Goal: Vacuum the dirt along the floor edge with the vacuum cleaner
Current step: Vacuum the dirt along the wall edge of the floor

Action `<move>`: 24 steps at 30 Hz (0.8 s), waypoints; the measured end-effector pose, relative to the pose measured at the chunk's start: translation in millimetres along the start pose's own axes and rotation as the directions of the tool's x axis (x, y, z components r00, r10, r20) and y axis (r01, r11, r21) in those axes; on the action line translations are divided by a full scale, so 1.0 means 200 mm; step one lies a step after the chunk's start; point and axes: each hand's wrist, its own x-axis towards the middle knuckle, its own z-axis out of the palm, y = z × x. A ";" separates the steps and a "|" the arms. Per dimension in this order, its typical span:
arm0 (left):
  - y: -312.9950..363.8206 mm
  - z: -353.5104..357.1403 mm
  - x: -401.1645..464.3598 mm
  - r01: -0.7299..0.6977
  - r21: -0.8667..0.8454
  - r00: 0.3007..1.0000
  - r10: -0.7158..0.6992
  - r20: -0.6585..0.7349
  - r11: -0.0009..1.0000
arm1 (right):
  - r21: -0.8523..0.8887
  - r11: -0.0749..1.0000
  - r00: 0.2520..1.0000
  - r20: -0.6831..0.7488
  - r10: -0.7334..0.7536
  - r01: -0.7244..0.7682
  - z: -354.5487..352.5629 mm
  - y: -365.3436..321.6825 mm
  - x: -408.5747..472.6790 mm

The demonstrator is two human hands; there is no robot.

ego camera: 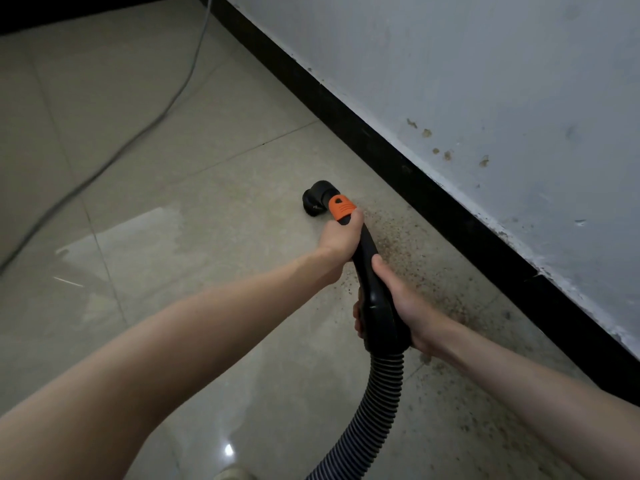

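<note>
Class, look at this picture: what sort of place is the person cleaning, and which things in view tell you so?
Probably an indoor room at its wall edge: glossy tiled floor, black skirting board under a scuffed painted wall. Which room, I cannot tell.

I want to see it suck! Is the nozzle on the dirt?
No. The nozzle sits on bare tile, left of the dirt along the baseboard.

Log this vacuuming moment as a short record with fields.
tool: vacuum handle, black with an orange collar
nozzle: round brush head on the tile floor
left hand: grips handle near the collar
right hand: grips handle near the ribbed hose
dirt: brown specks beside the black baseboard
cable: lies across the floor, far left
</note>
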 end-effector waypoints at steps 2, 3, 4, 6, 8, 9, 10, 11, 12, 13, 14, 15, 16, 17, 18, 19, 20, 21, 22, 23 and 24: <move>-0.03 -0.03 -0.03 0.010 -0.028 1.000 -0.010 -0.011 1.000 | -0.074 0.997 0.999 -0.027 -0.023 0.021 0.01 0.01 -0.02; -0.04 -0.04 -0.04 0.016 -0.040 1.000 -0.017 -0.012 0.999 | -0.107 0.994 0.998 -0.045 -0.041 0.036 0.01 0.02 -0.03; -0.06 -0.05 -0.05 0.027 -0.053 1.000 -0.028 -0.012 0.998 | -0.141 0.989 0.996 -0.063 -0.059 0.050 0.02 0.03 -0.04; -0.10 -0.07 -0.08 0.055 -0.079 0.998 -0.056 -0.018 0.995 | -0.211 0.975 0.992 -0.087 -0.092 0.072 0.04 0.05 -0.06; -0.14 -0.08 -0.10 0.083 -0.103 0.995 -0.088 -0.038 0.991 | -0.273 0.957 0.988 -0.093 -0.124 0.095 0.05 0.07 -0.07; -0.15 -0.09 -0.11 0.101 -0.107 0.993 -0.107 -0.052 0.989 | -0.301 0.948 0.986 -0.096 -0.135 0.100 0.05 0.08 -0.08; -0.15 -0.09 -0.11 0.118 -0.111 0.990 -0.125 -0.064 0.987 | -0.334 0.937 0.984 -0.102 -0.144 0.103 0.06 0.09 -0.09; -0.15 -0.09 -0.11 0.131 -0.118 0.988 -0.140 -0.072 0.984 | -0.372 0.922 0.981 -0.110 -0.157 0.106 0.07 0.09 -0.09; -0.15 -0.09 -0.11 0.139 -0.129 0.986 -0.149 -0.075 0.982 | -0.411 0.905 0.978 -0.116 -0.171 0.109 0.07 0.09 -0.09; -0.14 -0.10 -0.11 0.144 -0.137 0.984 -0.155 -0.081 0.980 | -0.444 0.889 0.976 -0.119 -0.183 0.113 0.08 0.09 -0.09; -0.15 -0.10 -0.11 0.146 -0.138 0.983 -0.160 -0.093 0.980 | -0.469 0.875 0.973 -0.121 -0.196 0.118 0.09 0.09 -0.09; -0.15 -0.10 -0.11 0.149 -0.134 0.980 -0.164 -0.108 0.980 | -0.494 0.860 0.970 -0.122 -0.212 0.126 0.09 0.10 -0.09; -0.16 -0.10 -0.11 0.152 -0.129 0.978 -0.168 -0.123 0.980 | -0.527 0.839 0.965 -0.122 -0.233 0.136 0.10 0.10 -0.10; -0.18 -0.10 -0.11 0.154 -0.128 0.976 -0.172 -0.137 0.980 | -0.562 0.814 0.960 -0.118 -0.253 0.146 0.10 0.11 -0.10; -0.19 -0.11 -0.11 0.156 -0.130 0.973 -0.175 -0.150 0.979 | -0.587 0.795 0.958 -0.111 -0.266 0.153 0.10 0.12 -0.10; -0.20 -0.11 -0.12 0.159 -0.135 0.971 -0.180 -0.160 0.978 | -0.604 0.782 0.958 -0.099 -0.268 0.156 0.10 0.12 -0.11; -0.21 -0.12 -0.12 0.162 -0.141 0.968 -0.186 -0.171 0.977 | -0.616 0.773 0.962 -0.085 -0.261 0.155 0.09 0.13 -0.11; -0.23 -0.12 -0.12 0.167 -0.149 0.964 -0.193 -0.181 0.975 | -0.629 0.762 0.966 -0.072 -0.250 0.151 0.08 0.13 -0.12; -0.24 -0.13 -0.13 0.174 -0.157 0.961 -0.203 -0.189 0.972 | -0.644 0.751 0.968 -0.062 -0.242 0.147 0.08 0.14 -0.13; -0.25 -0.14 -0.13 0.183 -0.166 0.957 -0.214 -0.194 0.969 | -0.656 0.741 0.969 -0.055 -0.239 0.145 0.08 0.14 -0.13; -0.26 -0.15 -0.14 0.190 -0.178 0.955 -0.224 -0.194 0.966 | -0.665 0.733 0.969 -0.054 -0.240 0.145 0.08 0.15 -0.13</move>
